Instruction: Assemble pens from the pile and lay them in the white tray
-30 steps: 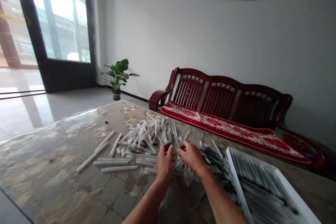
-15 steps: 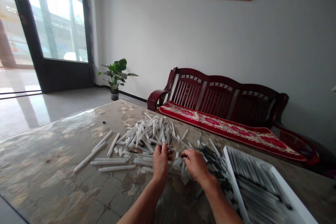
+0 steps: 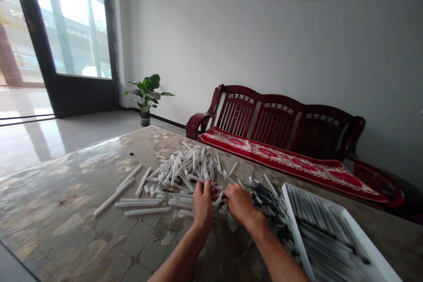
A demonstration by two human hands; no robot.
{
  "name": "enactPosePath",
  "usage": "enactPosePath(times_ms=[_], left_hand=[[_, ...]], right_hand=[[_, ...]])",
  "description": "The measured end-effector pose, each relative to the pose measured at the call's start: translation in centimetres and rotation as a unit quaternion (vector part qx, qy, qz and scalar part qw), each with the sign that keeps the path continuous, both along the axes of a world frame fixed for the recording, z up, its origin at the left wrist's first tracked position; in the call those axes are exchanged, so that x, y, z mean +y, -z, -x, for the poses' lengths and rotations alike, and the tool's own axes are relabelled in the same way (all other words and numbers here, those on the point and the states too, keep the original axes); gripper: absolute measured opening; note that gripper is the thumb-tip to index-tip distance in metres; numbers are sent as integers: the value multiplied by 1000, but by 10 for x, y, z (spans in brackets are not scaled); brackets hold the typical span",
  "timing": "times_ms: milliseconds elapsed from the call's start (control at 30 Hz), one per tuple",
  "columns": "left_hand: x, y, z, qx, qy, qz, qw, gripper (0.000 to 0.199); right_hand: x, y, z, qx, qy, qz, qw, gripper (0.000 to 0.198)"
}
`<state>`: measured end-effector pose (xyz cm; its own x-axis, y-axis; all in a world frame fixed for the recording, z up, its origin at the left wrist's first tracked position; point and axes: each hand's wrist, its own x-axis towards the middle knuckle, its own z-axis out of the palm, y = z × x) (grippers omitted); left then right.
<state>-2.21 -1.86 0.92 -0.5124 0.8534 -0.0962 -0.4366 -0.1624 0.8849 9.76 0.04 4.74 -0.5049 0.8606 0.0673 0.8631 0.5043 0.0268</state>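
My left hand (image 3: 202, 202) is at the near edge of a pile of slim white tubes (image 3: 190, 165). Its fingers are bent together, and what lies in them is hidden. Just to its right, my right hand (image 3: 238, 202) has its fingers pinched close to the left fingertips; a pale tube end shows near them, but I cannot tell whether it is gripped. More white tubes (image 3: 142, 202) lie to the left of my hands. Thin black pieces (image 3: 266, 196) are heaped beyond and to the right of my right hand.
A white box (image 3: 366, 242) at the right holds rows of dark, slim sticks. The patterned table (image 3: 115, 246) carries everything. Behind it stands a dark red wooden bench (image 3: 274, 128) with a red floral runner (image 3: 280, 156). A potted plant (image 3: 145, 94) is near the glass door (image 3: 82, 31).
My right hand has moved a little left, and its fingertips are now closer to my left hand. The left hand has hardly moved.
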Motion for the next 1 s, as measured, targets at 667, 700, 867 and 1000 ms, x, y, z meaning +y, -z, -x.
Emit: enactPosePath(times_ms=[667, 700, 867, 1000], left_hand=[[4, 2, 5, -50, -18, -1, 999, 44], [4, 1, 5, -49, -19, 0, 999, 45], [4, 2, 4, -61, -16, -13, 998, 43], [4, 3, 2, -102, -1, -11, 995, 34]], right_hand=[[1, -5, 16, -103, -193, 12, 976, 30], [2, -5, 16, -108, -200, 14, 974, 30], [-1, -10, 7, -78, -195, -16, 978, 28], [-14, -11, -8, 116, -113, -72, 984, 16]])
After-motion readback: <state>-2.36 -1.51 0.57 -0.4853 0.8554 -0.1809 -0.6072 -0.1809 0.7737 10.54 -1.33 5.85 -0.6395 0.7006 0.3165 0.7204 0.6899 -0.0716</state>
